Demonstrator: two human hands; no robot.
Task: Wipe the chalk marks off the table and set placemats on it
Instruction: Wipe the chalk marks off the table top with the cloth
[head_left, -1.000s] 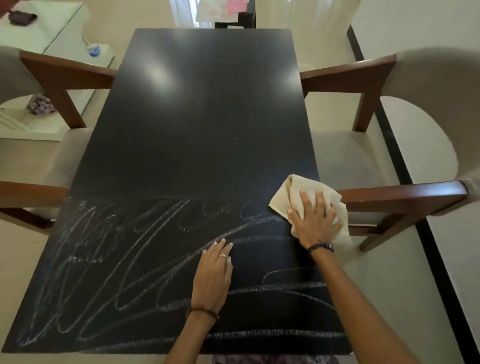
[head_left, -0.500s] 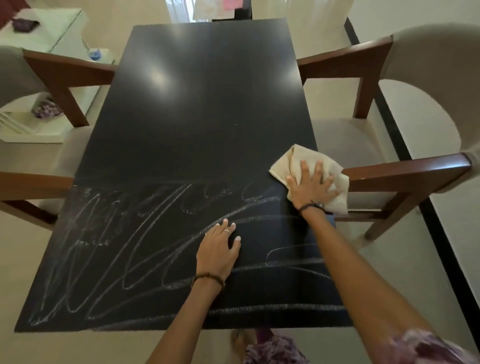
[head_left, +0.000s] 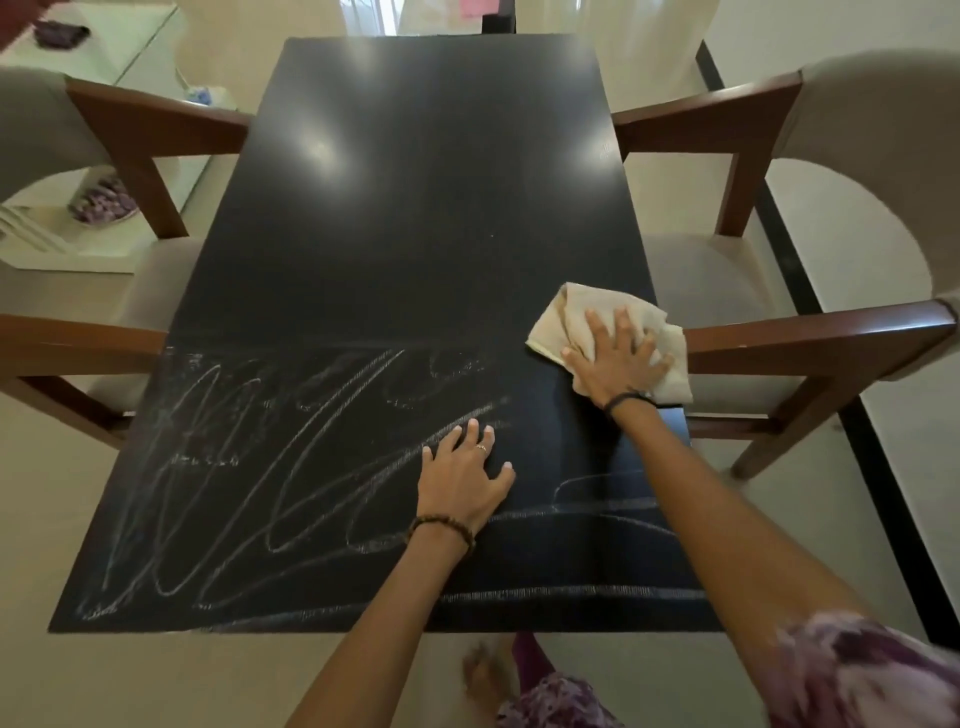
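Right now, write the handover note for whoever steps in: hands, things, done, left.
Right hand: flat, fingers spread, pressing the beige cloth on the table near its right edge.
Left hand: flat on the table, bracing, holding nothing.
Done: the patch around the cloth looks clear.
Left: chalk marks cover the near left and front of the table; wipe those. No placemats in view; they come after.

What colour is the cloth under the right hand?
Beige, a pale cream cloth, seen best in the head view.
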